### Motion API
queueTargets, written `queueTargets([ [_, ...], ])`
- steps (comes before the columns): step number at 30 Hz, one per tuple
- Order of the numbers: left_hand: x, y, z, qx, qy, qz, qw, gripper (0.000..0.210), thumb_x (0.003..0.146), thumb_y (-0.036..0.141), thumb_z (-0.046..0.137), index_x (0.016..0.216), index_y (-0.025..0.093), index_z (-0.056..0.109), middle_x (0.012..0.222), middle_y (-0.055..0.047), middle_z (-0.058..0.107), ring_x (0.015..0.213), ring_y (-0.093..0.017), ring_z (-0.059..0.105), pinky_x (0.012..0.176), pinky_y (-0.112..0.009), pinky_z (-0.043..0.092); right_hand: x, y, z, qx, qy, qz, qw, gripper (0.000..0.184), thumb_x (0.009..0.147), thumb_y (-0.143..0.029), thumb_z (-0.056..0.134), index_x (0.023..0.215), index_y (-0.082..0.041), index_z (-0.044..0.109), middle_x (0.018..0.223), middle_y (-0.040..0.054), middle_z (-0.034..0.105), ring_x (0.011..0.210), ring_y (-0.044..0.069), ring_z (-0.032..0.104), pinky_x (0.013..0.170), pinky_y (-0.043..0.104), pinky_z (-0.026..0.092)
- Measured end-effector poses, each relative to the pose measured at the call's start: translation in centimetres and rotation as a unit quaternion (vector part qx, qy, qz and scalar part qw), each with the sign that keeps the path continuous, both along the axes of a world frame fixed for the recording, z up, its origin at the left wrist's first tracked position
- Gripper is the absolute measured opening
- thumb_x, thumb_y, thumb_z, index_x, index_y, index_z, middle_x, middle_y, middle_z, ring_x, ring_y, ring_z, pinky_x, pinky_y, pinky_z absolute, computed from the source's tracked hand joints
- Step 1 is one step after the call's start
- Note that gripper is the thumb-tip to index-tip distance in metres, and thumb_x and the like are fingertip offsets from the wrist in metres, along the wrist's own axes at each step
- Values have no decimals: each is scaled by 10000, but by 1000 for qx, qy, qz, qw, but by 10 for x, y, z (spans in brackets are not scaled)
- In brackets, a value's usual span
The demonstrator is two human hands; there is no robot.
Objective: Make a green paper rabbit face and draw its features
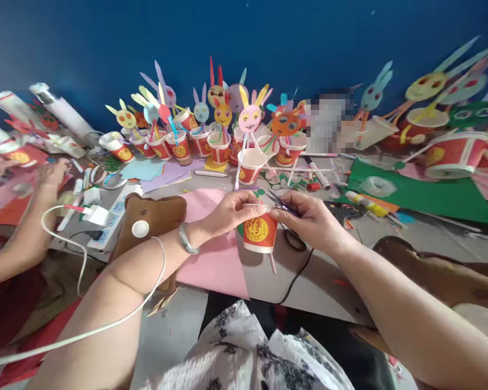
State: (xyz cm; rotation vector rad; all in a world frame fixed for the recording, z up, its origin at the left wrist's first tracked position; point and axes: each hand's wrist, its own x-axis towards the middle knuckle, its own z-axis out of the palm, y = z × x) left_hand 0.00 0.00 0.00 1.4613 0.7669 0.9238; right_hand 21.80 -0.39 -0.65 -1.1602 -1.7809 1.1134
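Observation:
A red and white paper cup (pixel 261 233) with a gold emblem is held upright between both hands, above the table. My left hand (pixel 238 212) pinches its rim on the left, thumb and fingers closed. My right hand (pixel 309 216) has scissors (pixel 282 202) in its grip, blades pointing up and left, while its thumb presses the cup's right rim. A thin pink stick (pixel 273 264) shows below the cup's base. Part of the scissors is hidden by my right fingers.
Behind stand several paper cups with rabbit-like faces, one pink face (pixel 250 117) nearest. Pink paper (pixel 211 244), a brown bear-shaped pad (pixel 158 216) and a power strip (pixel 116 216) lie left; green paper (pixel 423 189) lies right. A white cable (pixel 162 260) crosses my left arm. Another person's arms (pixel 32 227) are far left.

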Motion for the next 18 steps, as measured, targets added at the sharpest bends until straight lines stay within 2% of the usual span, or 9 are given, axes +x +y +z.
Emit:
queueTargets([
  [6,0,2,-5,-22,-24,-22,999,465,817,598,771,766,170,595,701,31,532,648,-85,470,615,-224,410,2,-2,5,-53,49,-10,997,440,819,-614,787,842,-203,631,729,4,593,633,128,486,523,253,380],
  [12,-2,0,-1,-34,-35,-27,998,339,817,478,775,809,167,641,744,16,569,677,-96,504,646,-236,430,-1,-7,8,-47,125,-17,991,361,864,-539,780,827,-216,625,672,-31,512,577,98,402,478,234,312],
  [18,-4,5,-4,-28,-33,-35,998,164,769,323,712,809,173,660,768,1,616,709,-120,541,691,-265,455,0,-5,6,-46,163,-23,985,344,842,-499,813,818,-214,623,686,-36,514,580,93,408,484,223,328],
])
